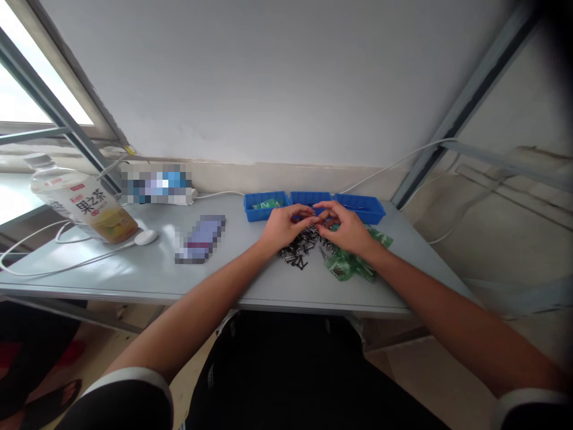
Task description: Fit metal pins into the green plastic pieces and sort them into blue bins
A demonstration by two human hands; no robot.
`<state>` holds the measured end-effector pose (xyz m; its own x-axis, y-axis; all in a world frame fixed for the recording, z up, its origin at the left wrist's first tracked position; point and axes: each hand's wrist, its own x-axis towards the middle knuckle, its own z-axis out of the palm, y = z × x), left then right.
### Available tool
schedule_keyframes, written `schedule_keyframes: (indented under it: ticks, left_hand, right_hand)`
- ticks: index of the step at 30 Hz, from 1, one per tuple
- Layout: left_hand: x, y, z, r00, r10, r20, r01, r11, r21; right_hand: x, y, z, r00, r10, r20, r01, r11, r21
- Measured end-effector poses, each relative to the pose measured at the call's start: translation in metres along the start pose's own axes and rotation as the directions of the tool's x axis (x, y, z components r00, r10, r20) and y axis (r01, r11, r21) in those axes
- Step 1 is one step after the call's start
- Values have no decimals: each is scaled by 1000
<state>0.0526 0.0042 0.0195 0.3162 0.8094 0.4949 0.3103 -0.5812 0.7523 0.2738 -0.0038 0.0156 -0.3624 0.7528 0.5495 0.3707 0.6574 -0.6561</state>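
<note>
My left hand and my right hand meet with bent, pinching fingertips. What lies between them is too small to make out. Below and between them is a pile of small dark, screw-like metal pieces, partly covered by my hands. Green plastic packets lie under and beside my right wrist, some with small pieces inside. Just behind my hands stand three blue bins in a row: the left bin holds green packets, the middle bin is partly hidden, and the right bin has dark contents.
A plastic drink bottle leans at the table's left, beside a round white charger and its cable. A pixelated flat object lies left of my hands. Metal posts flank the table. Another person's foot shows lower left.
</note>
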Motion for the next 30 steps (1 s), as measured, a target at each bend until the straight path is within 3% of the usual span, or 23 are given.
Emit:
schedule_keyframes:
  ticks: [5,10,16,23,30]
  left_hand:
    - [-2,3,-3,1000,10,2,-10,995,101]
    - [-4,0,-1,995,-11,100,4,998,67]
    - [-2,-5,2,991,28,134,-38,997,71]
    - [2,-7,1,999,-11,35,11,1000,-12]
    - [2,-13,0,995,-97,-1,97,995,24]
  right_hand:
    - [3,-1,-5,996,-34,-77,25,994,-110]
    - [3,3,-9,986,-49,-162,16,980,-197]
    - [3,3,-9,982,-170,-84,139,948,-286]
    - [4,1,-9,970,-242,22,241,946,-216]
    - [3,-2,-8,967,-252,-26,242,950,-199]
